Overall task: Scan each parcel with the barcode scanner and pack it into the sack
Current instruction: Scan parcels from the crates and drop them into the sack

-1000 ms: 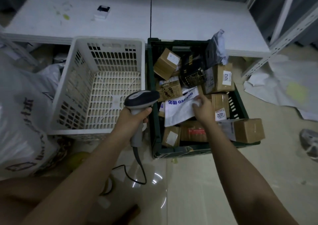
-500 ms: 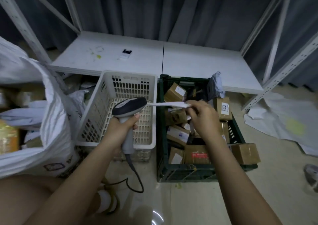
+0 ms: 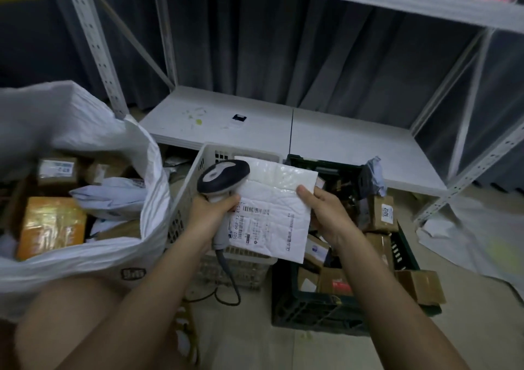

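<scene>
My left hand (image 3: 211, 210) grips the handle of the grey barcode scanner (image 3: 222, 176), its head pointing right over a white padded mailer (image 3: 279, 199). My right hand (image 3: 323, 214) holds the mailer by its right edge, thumb on top, label side up. The printed label with its barcode faces me, just right of my left hand. The mailer hangs above the gap between the white basket (image 3: 188, 199) and the dark green crate (image 3: 312, 310) full of brown parcels. The white sack (image 3: 133, 154) lies open at the left, holding several parcels.
A low white shelf board (image 3: 326, 131) with a small black-and-white item runs behind the crates. Metal rack uprights (image 3: 93, 41) stand left and right. The scanner cable (image 3: 226, 290) loops on the floor. A brown box (image 3: 422, 286) leans on the crate's right edge. White sheeting lies at right.
My right hand lifted the white mailer out of the green crate and turned it label up in front of me. The scanner came up beside it. The view tilted upward.
</scene>
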`<state>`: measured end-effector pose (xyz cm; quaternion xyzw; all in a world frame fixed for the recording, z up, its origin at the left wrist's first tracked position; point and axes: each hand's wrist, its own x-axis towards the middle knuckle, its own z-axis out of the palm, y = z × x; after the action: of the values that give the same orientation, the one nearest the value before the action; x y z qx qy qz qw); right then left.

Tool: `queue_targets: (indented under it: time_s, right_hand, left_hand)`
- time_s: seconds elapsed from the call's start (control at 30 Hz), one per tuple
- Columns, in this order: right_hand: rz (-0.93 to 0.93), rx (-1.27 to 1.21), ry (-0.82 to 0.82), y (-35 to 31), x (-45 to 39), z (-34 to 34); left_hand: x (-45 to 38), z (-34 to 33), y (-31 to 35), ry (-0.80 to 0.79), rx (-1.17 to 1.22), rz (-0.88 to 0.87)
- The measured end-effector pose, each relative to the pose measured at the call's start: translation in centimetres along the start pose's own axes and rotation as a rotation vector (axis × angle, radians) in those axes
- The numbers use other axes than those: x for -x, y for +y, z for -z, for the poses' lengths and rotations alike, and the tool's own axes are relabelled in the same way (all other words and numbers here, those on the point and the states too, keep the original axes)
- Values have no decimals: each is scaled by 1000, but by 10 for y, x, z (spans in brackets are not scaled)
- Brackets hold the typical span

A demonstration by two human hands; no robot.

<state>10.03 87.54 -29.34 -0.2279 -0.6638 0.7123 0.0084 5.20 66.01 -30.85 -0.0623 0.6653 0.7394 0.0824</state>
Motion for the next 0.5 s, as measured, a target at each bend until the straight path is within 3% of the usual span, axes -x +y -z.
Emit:
queue_targets:
  time_s: [0.17,0.23,0.33,0.4,0.5]
  right_hand:
    - [84,123,39,-2,0,-9]
    - [282,339,82,-7,-2,-7]
    - [552,894,54,-24,-14,-10]
    - [523,1158,-53,-33,-24,-23]
    - [336,933,-207,-42,-36,-36]
  left_hand:
    - [-10,6,-2,51,-35,28]
    - [-13,7,-2,45,-61,20]
    - [-15,5,3,-21,-111,15]
    - [-14,1,7,-85,-147,-9]
    - [-13,1,9,-111,-190,-66]
